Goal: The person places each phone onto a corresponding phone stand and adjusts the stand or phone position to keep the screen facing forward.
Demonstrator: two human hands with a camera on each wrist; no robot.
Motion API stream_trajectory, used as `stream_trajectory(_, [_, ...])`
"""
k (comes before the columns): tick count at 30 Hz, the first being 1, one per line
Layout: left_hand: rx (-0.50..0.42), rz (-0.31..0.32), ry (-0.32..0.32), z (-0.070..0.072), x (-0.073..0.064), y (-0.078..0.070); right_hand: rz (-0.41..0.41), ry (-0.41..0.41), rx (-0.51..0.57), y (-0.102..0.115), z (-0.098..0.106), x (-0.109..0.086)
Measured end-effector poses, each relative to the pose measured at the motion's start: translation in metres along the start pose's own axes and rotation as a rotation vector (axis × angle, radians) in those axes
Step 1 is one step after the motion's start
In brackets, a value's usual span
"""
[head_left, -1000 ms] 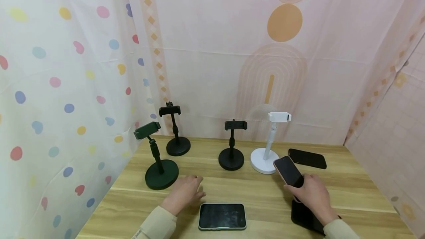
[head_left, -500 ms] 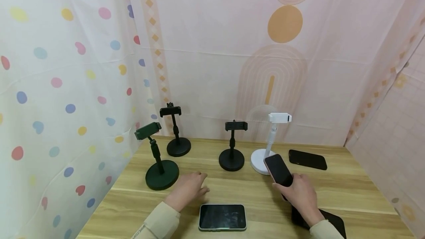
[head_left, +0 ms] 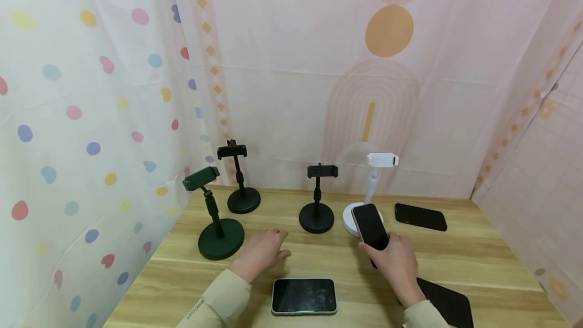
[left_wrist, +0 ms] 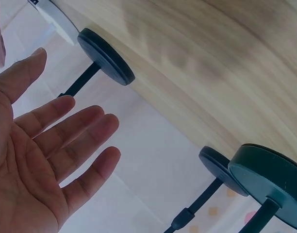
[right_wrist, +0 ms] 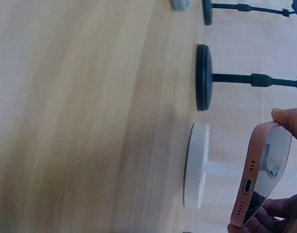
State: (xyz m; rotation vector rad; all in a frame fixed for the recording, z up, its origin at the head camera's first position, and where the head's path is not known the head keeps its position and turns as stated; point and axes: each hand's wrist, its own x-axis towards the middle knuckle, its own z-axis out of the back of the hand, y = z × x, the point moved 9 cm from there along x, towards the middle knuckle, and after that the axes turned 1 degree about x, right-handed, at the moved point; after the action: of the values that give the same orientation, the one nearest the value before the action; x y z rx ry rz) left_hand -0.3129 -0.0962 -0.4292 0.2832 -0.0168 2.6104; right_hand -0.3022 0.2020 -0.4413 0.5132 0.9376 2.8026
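My right hand grips a pink-edged smartphone, its dark screen facing up and its top end overlapping the base of the white phone stand in the head view. In the right wrist view the smartphone shows its charging port end, with thumb and fingers on opposite edges. My left hand hovers over the table with fingers spread and nothing in it; the left wrist view shows its bare palm. Nearest to it are the dark green phone stand and a light-edged smartphone lying in front.
Two black phone stands stand toward the back of the wooden table. One black phone lies at the back right. Another black phone lies at the front right, partly under the right forearm. Patterned curtains hang behind.
My right hand has carried the pink-edged smartphone leftward, off from above the front right phone, to in front of the white stand. My left hand has shifted slightly right and away from me.
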Motion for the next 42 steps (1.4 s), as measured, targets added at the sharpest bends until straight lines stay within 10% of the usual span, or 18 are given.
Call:
stream_trajectory(15, [0.023,-0.033,-0.160,0.021,0.012,-0.004,-0.073,-0.012,0.079,0.020,-0.003,-0.010])
stream_trajectory(42, [-0.074,0.035,-0.363,0.096,0.076,0.002,0.003,-0.055,0.158,0.058,0.015,-0.003])
